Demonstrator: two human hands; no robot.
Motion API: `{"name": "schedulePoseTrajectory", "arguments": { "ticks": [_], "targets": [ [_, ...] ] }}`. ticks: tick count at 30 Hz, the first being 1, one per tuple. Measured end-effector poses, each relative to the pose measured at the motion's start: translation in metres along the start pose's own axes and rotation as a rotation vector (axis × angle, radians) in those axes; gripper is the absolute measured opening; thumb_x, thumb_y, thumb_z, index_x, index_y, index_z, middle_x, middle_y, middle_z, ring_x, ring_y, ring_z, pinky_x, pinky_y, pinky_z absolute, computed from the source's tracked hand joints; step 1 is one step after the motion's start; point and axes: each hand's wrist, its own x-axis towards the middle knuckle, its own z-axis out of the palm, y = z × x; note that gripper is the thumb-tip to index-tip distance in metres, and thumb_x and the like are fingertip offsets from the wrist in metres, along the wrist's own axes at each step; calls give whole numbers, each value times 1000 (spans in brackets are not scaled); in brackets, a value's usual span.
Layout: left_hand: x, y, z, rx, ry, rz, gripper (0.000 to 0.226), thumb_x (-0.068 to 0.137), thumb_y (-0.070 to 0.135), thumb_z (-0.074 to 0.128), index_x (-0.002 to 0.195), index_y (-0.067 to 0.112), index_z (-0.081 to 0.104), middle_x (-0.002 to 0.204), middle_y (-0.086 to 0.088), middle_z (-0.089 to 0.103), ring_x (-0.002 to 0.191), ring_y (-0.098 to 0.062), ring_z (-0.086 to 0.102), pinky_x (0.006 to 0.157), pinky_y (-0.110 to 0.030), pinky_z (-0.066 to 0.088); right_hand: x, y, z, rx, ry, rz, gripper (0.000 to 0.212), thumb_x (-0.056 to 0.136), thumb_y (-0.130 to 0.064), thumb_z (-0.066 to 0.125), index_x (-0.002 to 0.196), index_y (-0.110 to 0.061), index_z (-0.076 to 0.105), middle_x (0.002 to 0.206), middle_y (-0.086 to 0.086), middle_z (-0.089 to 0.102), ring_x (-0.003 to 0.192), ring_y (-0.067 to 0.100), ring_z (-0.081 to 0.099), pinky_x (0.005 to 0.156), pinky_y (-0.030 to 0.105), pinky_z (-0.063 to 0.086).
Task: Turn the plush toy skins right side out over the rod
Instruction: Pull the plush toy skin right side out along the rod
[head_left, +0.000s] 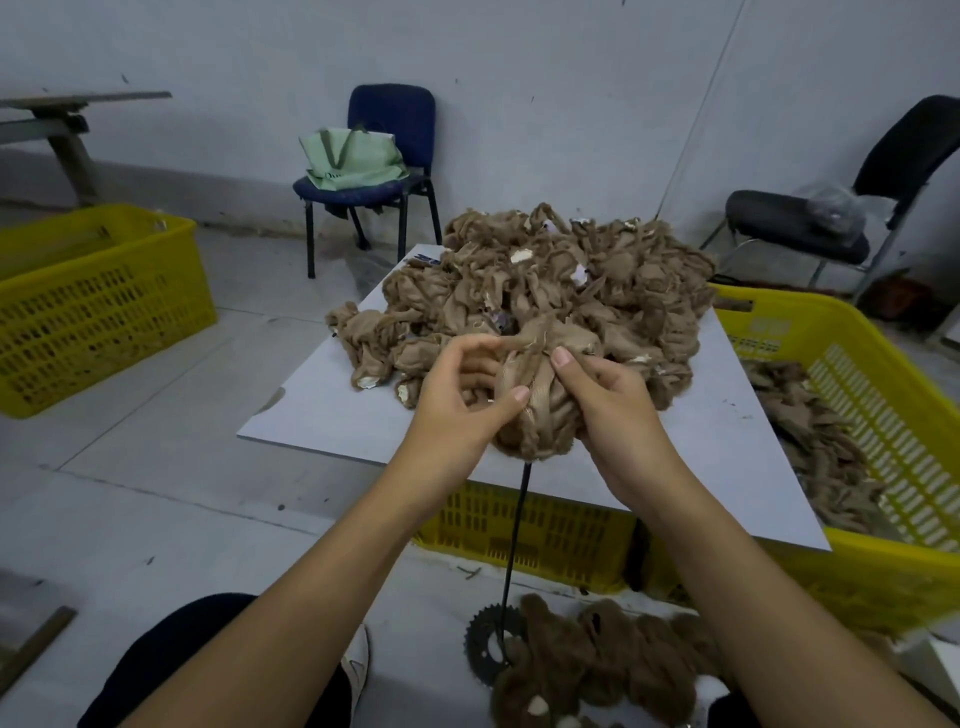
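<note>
The thin black upright rod (521, 525) rises from a dark toothed metal disc (482, 642) on the floor, and the bunched tan fabric toy skin (535, 410) sits over its top, just in front of the white board counter (332, 410). The left hand (457, 395) pinches the skin's left side between thumb and curled fingers; the right hand (610, 410) grips the right side, thumb pressed on top.

Risks, as I judge them: an uneven pull could tip the rod on its disc, or the rod's tip could poke through a seam if the skin is forced down.

The rod's tip is hidden inside the skin, so how far the skin is turned cannot be told. The heap of tan skins (550, 270) behind the rod hides much of the counter.
</note>
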Motion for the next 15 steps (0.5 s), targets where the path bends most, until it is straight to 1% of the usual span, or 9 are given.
{"name": "schedulePoseTrajectory", "arguments": {
  "ticks": [2, 3, 4, 6, 8, 9, 10, 12, 15],
  "targets": [
    [-3, 1, -3, 49, 0, 41, 45, 83, 4, 79, 114, 30, 57, 112, -7, 62, 95, -4, 60, 81, -20, 53, -3, 0, 2, -62, 5, -32, 31, 102, -24, 54, 103, 2, 71, 90, 18, 74, 82, 28, 72, 73, 38, 59],
    [-4, 1, -3, 75, -17, 38, 49, 81, 2, 80, 112, 32, 55, 113, -10, 61, 94, -6, 60, 81, -24, 56, -5, 0, 2, -102, 12, -54, 30, 102, -24, 54, 98, 2, 69, 82, 14, 71, 71, 20, 69, 63, 32, 56],
    [-5, 0, -2, 91, -35, 13, 53, 79, 2, 81, 112, 33, 53, 114, -12, 61, 94, -11, 62, 82, -30, 58, -7, 1, 3, -136, 20, -71, 29, 102, -23, 54, 94, 2, 67, 77, 13, 68, 67, 17, 65, 59, 29, 53],
    [-7, -3, 0, 131, -53, -43, 59, 77, 4, 83, 113, 34, 48, 111, -9, 60, 94, -20, 64, 82, -40, 60, -8, 4, 4, -158, 19, -76, 25, 102, -20, 54, 93, 1, 63, 80, 18, 67, 70, 25, 63, 62, 33, 52],
    [-8, -7, 2, 146, -39, -47, 66, 77, 4, 83, 120, 35, 44, 114, 3, 60, 96, -14, 66, 82, -36, 60, -8, 10, 6, -145, -17, -64, 20, 103, -16, 51, 103, 0, 63, 95, 23, 69, 82, 36, 66, 72, 40, 55],
    [-8, -8, 3, 124, -39, -49, 70, 78, 2, 82, 126, 34, 42, 119, 7, 60, 98, -8, 66, 83, -31, 60, -8, 13, 8, -135, -36, -64, 19, 104, -13, 48, 110, -4, 64, 102, 19, 71, 91, 34, 69, 78, 41, 57],
    [-9, -9, 4, 101, -46, -53, 71, 80, 0, 80, 130, 32, 41, 123, 8, 60, 102, -3, 66, 85, -27, 59, -9, 15, 11, -124, -45, -71, 21, 104, -9, 46, 114, -9, 65, 105, 13, 72, 97, 28, 70, 80, 37, 59],
    [-8, -10, 5, 104, -63, -39, 72, 82, -3, 77, 136, 29, 40, 127, 8, 59, 110, 1, 63, 89, -24, 57, -10, 19, 16, -85, -56, -86, 31, 101, -3, 42, 118, -17, 64, 104, 0, 74, 99, 17, 71, 77, 26, 58],
    [-7, -11, 7, 140, -80, 13, 74, 82, -6, 74, 137, 29, 40, 124, 13, 57, 110, 5, 61, 85, -17, 55, -8, 24, 18, -18, -52, -88, 39, 97, -1, 39, 119, -24, 61, 104, -9, 74, 100, 10, 70, 75, 22, 57]
  ]
}}
